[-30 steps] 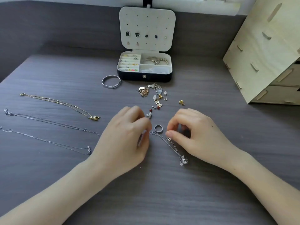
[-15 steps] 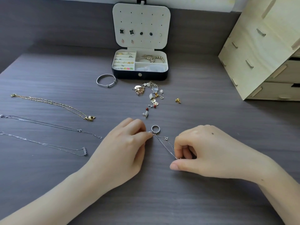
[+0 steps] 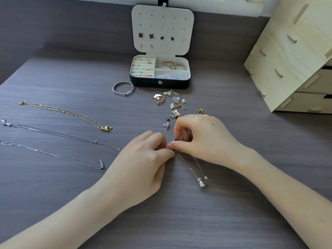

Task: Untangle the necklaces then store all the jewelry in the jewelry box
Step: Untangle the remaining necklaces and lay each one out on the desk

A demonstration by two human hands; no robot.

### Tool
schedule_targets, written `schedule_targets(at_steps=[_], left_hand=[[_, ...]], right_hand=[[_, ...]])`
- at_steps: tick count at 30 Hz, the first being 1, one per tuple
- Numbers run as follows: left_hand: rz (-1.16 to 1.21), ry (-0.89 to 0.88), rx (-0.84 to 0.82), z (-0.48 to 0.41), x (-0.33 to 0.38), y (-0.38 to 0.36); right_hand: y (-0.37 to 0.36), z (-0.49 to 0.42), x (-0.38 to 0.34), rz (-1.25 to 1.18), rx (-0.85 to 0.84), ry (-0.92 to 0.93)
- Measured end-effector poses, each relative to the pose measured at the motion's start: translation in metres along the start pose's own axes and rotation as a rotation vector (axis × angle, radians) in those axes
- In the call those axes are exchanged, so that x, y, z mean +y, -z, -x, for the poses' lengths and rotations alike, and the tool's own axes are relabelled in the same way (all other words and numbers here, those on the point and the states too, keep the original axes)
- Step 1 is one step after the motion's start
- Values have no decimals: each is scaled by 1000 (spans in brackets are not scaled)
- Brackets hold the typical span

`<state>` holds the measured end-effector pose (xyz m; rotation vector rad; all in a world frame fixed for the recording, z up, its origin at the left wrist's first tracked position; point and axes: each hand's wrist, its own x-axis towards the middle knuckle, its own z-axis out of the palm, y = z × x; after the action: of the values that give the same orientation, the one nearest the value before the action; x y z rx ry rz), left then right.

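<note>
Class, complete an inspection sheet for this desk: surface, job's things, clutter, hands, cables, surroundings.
Surface: dark wood-grain table.
Job's things: open jewelry box at back; gold necklace, far silver necklace, near silver necklace laid out left; silver bangle; heap of earrings and charms; pendant necklace with ring, centre.
Clutter: nothing seen.
Hands: left hand pinches the pendant necklace's chain beside the ring; right hand pinches the ring.
Cables: nothing seen.
Surroundings: wooden drawer unit at right; dark back panel behind.
</note>
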<state>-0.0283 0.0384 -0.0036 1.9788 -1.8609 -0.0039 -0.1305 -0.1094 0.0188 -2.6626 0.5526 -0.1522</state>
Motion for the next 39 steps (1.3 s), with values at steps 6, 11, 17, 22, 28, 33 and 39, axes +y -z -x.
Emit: schedule_targets(at_steps=[6, 11, 17, 22, 28, 33, 39], left_hand=[[-7, -12, -20, 2, 0, 3], [16, -35, -9, 0, 2, 7], [24, -28, 8, 0, 0, 6], [98, 42, 60, 1, -1, 3], [129, 124, 69, 1, -2, -1], [159, 135, 48, 3, -4, -5], [176, 142, 52, 1, -2, -9]], right_hand=[[11, -17, -3, 64, -113, 5], [17, -25, 3, 109, -120, 21], [11, -22, 12, 113, 9, 86], [8, 2, 11, -119, -38, 198], [-1, 24, 8, -59, -129, 219], [-1, 29, 6, -83, -108, 155], [1, 29, 7, -288, -80, 47]])
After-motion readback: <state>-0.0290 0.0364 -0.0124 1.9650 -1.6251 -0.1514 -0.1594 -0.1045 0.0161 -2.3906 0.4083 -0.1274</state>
